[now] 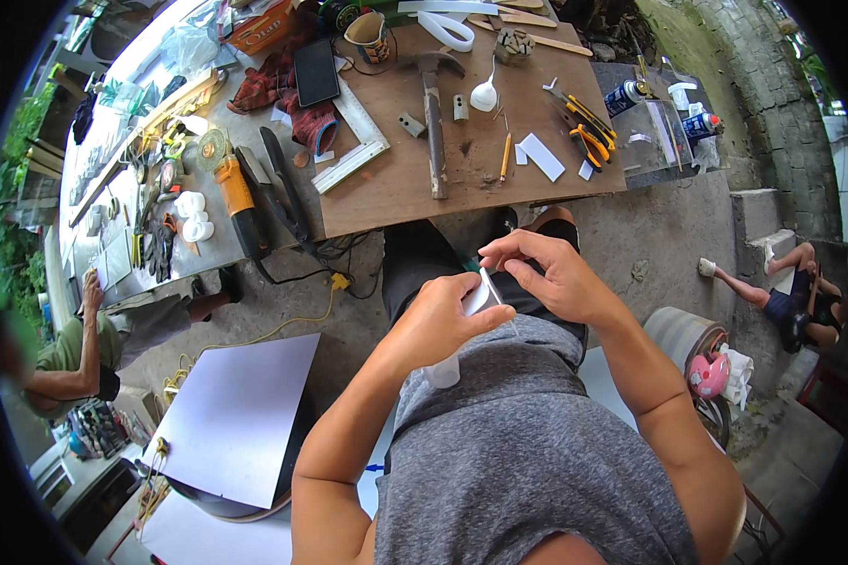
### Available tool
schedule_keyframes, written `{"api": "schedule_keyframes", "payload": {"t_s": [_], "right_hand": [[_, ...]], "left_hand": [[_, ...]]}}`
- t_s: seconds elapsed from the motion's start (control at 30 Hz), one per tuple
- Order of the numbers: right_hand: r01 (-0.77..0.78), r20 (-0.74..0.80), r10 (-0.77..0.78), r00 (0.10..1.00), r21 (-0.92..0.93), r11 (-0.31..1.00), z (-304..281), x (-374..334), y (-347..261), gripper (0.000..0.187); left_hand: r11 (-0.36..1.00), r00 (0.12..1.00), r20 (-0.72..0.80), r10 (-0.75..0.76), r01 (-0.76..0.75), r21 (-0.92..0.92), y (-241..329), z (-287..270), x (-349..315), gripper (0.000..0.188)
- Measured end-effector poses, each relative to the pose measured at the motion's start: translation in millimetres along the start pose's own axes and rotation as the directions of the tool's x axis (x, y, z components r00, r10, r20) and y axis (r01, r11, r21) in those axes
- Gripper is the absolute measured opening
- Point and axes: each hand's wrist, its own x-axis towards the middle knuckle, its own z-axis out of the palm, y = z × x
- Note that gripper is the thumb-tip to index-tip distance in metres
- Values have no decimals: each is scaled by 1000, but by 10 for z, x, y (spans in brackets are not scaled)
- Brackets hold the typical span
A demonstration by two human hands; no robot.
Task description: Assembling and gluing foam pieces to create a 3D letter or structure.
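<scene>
In front of my waist, my left hand (440, 318) is closed around a white, rounded plastic piece (477, 298). A thin white strip (493, 286) rises beside that piece, its lower part near my left thumb. My right hand (548, 273) is at the strip's upper end, index fingertip against or very close to it. The right thumb stands apart from the index finger. A translucent plastic cup-like piece (443, 372) shows below my left wrist; I cannot tell what supports it.
The wooden table (400, 202) ahead bears a hammer (433, 122), pencil (506, 157), pliers (591, 146), white plastic spoon (484, 94) and angle grinder (236, 193). A white sheet (240, 405) lies at left. One person (85, 353) works at left; another (801, 292) sits at right.
</scene>
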Motion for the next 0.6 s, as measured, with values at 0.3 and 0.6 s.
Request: {"api": "schedule_keyframes", "payload": {"t_s": [0.3, 0.6], "right_hand": [[-74, -172, 162, 972, 427, 901, 132, -166, 53, 49], [-133, -199, 336, 921, 649, 749, 475, -211, 38, 44]], "left_hand": [[857, 955, -291, 57, -196, -476, -195, 81, 110, 21], [727, 926, -364, 102, -319, -608, -171, 294, 111, 26]]}}
